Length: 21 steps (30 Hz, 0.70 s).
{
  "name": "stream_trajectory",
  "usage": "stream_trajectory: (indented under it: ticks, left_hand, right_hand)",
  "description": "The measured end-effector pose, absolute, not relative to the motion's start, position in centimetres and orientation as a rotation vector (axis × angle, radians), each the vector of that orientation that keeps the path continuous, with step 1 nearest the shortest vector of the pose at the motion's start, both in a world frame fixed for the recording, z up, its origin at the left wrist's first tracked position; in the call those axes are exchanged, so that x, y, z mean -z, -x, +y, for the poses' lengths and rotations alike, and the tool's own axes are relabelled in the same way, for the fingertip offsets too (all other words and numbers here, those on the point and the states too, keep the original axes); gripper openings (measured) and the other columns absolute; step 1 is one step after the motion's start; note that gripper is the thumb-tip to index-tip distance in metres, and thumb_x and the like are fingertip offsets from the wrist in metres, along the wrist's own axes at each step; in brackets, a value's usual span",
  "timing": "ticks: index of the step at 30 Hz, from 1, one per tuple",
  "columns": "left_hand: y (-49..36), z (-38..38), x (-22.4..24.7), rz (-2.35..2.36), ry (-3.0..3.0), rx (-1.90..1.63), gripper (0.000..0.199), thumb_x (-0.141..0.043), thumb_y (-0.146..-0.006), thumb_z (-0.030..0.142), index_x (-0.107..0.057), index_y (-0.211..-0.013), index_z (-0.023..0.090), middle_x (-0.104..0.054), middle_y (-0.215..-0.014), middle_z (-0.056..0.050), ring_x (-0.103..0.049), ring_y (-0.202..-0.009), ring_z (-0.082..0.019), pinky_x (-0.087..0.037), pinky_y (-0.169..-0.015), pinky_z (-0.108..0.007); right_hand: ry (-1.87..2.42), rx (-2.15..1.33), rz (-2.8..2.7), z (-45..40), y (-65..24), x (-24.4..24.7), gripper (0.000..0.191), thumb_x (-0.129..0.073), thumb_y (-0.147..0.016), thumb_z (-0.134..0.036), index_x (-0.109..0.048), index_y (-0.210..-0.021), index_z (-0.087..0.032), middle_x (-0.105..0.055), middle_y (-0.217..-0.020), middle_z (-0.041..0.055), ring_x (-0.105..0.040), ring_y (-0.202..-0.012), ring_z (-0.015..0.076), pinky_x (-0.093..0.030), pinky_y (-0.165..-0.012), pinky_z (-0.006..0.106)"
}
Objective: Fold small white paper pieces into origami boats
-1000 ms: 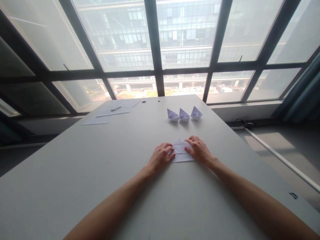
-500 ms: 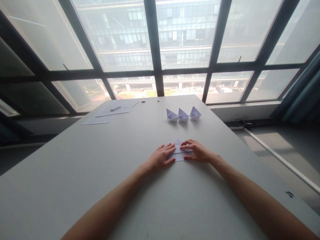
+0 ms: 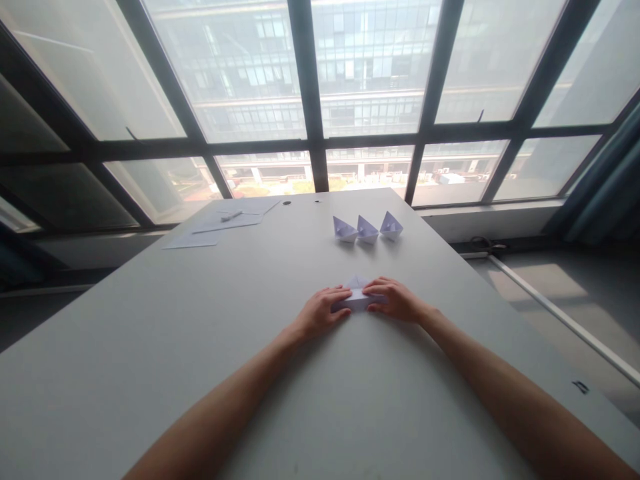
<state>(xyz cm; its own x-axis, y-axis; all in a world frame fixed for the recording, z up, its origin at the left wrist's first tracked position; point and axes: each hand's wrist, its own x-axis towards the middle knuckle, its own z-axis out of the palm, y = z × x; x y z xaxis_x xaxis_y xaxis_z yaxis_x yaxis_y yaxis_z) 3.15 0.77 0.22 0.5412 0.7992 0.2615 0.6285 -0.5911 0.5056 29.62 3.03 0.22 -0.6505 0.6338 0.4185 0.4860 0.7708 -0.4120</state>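
A partly folded white paper (image 3: 358, 301) lies on the white table (image 3: 280, 267), its pointed top facing away from me. At its left side my left hand (image 3: 323, 311) grips the paper, fingers on top and thumb at the near edge. My right hand (image 3: 395, 300) grips the right side in the same way. The paper's near strip is bent upward between the two hands. Beyond it stand three folded paper boats, the left one (image 3: 345, 231), the middle one (image 3: 367, 231) and the right one (image 3: 391, 227).
Several white sheets (image 3: 200, 239) lie at the table's far left, with a small white object (image 3: 231, 217) on them. A dark-framed window wall (image 3: 316, 120) stands behind the table. A small black mark (image 3: 581, 387) is near the right edge.
The paper's near strip, flat before, is now bent up. My left hand's fingers have drawn in from a flatter spread to a grip, and the right fingers have closed slightly.
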Motion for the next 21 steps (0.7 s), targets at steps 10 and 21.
stream_trajectory:
  ticks: [10, 21]
  left_hand:
    - [-3.0, 1.0, -0.1, 1.172, -2.381, -0.688, 0.037, -0.052, -0.095, 0.037, -0.065, -0.127, 0.024, -0.064, -0.133, -0.001, -0.051, -0.132, -0.025, -0.038, -0.114, -0.043]
    - [-2.5, 0.5, -1.1, 1.459, -2.588, -0.837, 0.034, -0.040, -0.102, 0.026, -0.064, -0.127, 0.031, -0.058, -0.139, -0.002, -0.050, -0.133, -0.022, -0.027, -0.117, -0.050]
  right_hand:
    - [0.907, -0.440, -2.314, 4.7, -32.2, 1.0, 0.029, -0.069, -0.085, -0.027, -0.072, -0.114, -0.025, -0.070, -0.119, 0.0070, -0.066, -0.110, 0.0254, -0.052, -0.097, 0.041]
    - [0.897, -0.043, -2.393, 3.4, -30.3, -0.6, 0.044, -0.039, -0.097, -0.006, -0.061, -0.129, -0.027, -0.065, -0.131, 0.0058, -0.056, -0.127, 0.0193, -0.030, -0.115, 0.049]
